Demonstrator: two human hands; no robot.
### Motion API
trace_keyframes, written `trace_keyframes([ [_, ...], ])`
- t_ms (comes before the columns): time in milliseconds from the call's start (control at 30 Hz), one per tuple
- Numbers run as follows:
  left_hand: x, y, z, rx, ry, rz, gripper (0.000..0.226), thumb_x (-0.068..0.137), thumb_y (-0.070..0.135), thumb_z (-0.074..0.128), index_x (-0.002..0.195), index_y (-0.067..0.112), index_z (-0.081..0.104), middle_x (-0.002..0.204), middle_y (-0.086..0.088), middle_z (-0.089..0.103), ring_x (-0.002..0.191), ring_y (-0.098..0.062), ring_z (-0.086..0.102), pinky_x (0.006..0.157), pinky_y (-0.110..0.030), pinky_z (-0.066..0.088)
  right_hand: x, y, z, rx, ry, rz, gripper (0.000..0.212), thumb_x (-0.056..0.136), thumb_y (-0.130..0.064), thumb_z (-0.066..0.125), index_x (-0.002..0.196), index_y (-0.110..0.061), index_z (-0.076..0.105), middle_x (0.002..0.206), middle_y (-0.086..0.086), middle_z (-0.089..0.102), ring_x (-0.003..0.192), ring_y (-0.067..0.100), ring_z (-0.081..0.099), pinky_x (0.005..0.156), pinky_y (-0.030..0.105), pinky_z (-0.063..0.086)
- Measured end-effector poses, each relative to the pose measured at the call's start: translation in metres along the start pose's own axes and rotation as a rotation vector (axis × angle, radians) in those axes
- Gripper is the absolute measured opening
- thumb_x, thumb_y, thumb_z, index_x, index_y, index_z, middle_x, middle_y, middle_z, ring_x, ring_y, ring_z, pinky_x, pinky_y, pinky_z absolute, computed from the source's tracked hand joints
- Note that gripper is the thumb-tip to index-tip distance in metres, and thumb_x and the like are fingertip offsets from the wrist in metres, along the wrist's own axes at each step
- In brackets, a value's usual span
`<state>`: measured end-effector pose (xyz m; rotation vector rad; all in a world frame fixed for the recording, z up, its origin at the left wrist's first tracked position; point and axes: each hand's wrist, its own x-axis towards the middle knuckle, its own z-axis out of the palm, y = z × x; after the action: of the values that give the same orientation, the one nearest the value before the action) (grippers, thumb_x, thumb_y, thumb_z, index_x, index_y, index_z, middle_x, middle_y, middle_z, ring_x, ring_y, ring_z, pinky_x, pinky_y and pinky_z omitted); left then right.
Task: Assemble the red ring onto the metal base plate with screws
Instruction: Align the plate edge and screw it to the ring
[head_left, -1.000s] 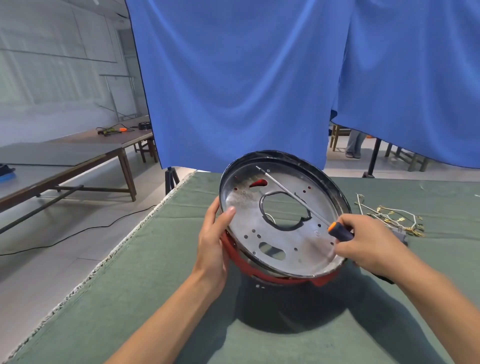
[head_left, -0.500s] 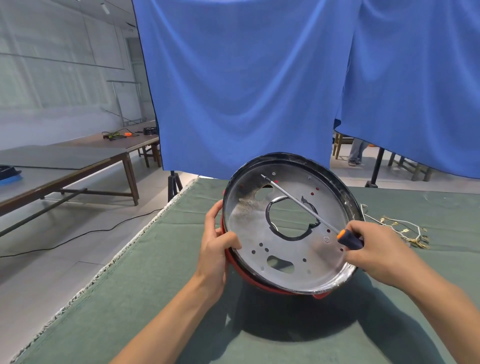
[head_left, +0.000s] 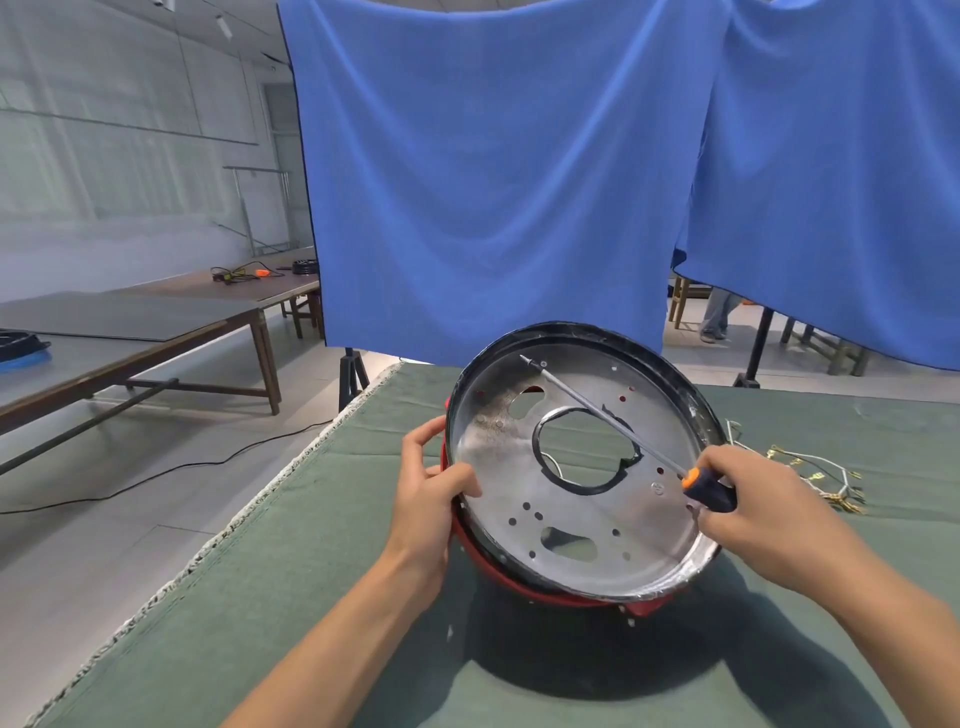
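A round metal base plate with a big centre hole and several small holes is tilted up toward me on the green table. The red ring sits under it, showing along the lower and left rim. My left hand grips the plate's left rim, thumb on the inner face. My right hand holds a screwdriver by its dark and orange handle. Its long shaft crosses the plate, and the tip rests at a screw near the top rim.
A bundle of white wires with brass terminals lies on the green cloth to the right. The table's left edge runs diagonally at lower left. Blue curtains hang behind. Wooden tables stand at the left.
The plate has tilted up a little more and turned slightly in my left hand. The screwdriver tip has stayed near the top rim, with my right hand shifting slightly right.
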<state>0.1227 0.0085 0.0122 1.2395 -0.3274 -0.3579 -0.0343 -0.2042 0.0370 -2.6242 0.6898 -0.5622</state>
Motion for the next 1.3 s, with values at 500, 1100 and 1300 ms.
trace_keyframes([
  [500, -0.014, 0.005, 0.009, 0.088, -0.010, 0.151, 0.084, 0.051, 0.003, 0.045, 0.123, 0.046, 0.044, 0.097, -0.014, 0.055, 0.082, -0.027, 0.049, 0.074, -0.046, 0.042, -0.001, -0.001, -0.004, -0.054, 0.138, -0.001, 0.029, 0.073, -0.012, 0.068, 0.068, -0.029, 0.046, 0.072, -0.013, 0.054, 0.071, 0.017, 0.050, 0.053, 0.028, 0.032],
  [1100, -0.001, 0.007, 0.001, 0.582, 0.093, 0.066, 0.047, 0.081, -0.009, 0.041, 0.105, 0.028, 0.056, 0.104, 0.001, 0.068, 0.097, -0.023, 0.063, 0.090, -0.044, 0.052, -0.004, -0.008, 0.002, 0.053, 0.097, 0.040, 0.029, 0.076, -0.012, 0.068, 0.067, -0.034, 0.050, 0.069, -0.017, 0.058, 0.071, 0.018, 0.054, 0.056, 0.030, 0.034],
  [1300, 0.003, 0.008, -0.001, 0.506, 0.113, -0.014, 0.042, 0.080, -0.012, 0.037, 0.108, 0.013, 0.055, 0.097, -0.004, 0.063, 0.084, -0.019, 0.057, 0.065, -0.028, 0.046, -0.003, -0.010, 0.002, 0.072, 0.074, 0.046, 0.026, 0.074, -0.017, 0.070, 0.066, -0.035, 0.053, 0.070, -0.017, 0.059, 0.069, 0.008, 0.054, 0.057, 0.028, 0.035],
])
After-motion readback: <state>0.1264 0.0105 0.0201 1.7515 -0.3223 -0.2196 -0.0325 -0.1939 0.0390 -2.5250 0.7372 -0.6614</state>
